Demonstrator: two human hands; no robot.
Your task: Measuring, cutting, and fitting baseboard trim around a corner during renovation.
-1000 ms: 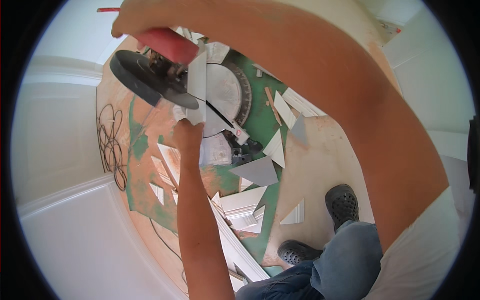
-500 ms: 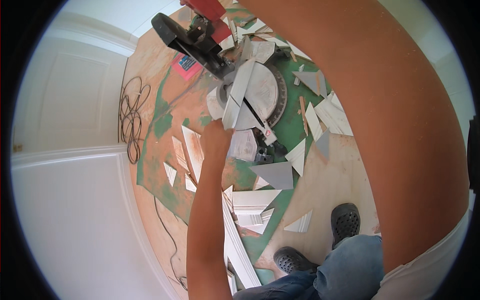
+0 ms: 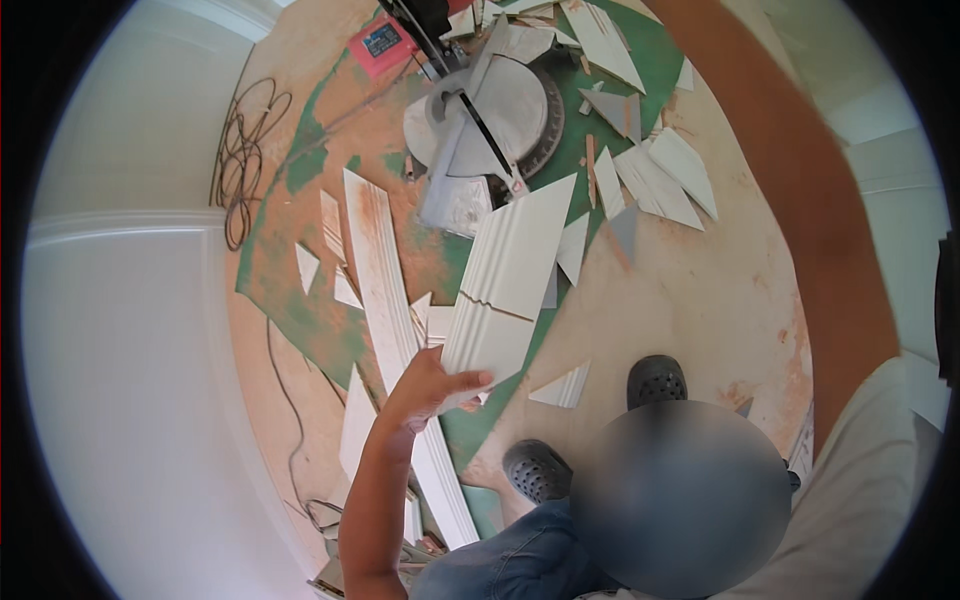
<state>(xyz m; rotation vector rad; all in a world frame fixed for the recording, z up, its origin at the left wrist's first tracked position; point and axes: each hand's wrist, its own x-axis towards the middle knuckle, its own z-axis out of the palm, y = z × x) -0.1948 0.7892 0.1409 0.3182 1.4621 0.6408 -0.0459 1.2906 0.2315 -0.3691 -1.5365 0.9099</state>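
My left hand [image 3: 435, 385] grips a white grooved moulding piece [image 3: 510, 250] by its lower end, with the thumb over its face. The piece has angled ends and a jagged dark line across its middle. Just beyond it stands a mitre saw with a round metal turntable [image 3: 510, 100] and a black upper body [image 3: 430, 25], cut off by the top edge. My right forearm [image 3: 760, 120] reaches up along the right side toward the saw, its hand out of view. A long white moulding [image 3: 380, 240] lies to the left of the held piece.
Angled white offcuts [image 3: 655, 185] are scattered on the dusty green sheet [image 3: 340, 340]. A pink case [image 3: 365, 55] sits behind the saw. A looped cable [image 3: 245, 150] lies by the white panelled wall [image 3: 120, 350] at left. My feet in dark clogs [image 3: 535, 470] are below; a blurred round patch covers the lower right.
My left hand has moved down toward me from the saw table, bringing the moulding piece with it. My right hand has left view at the top, and the saw's upper body sits higher in view.
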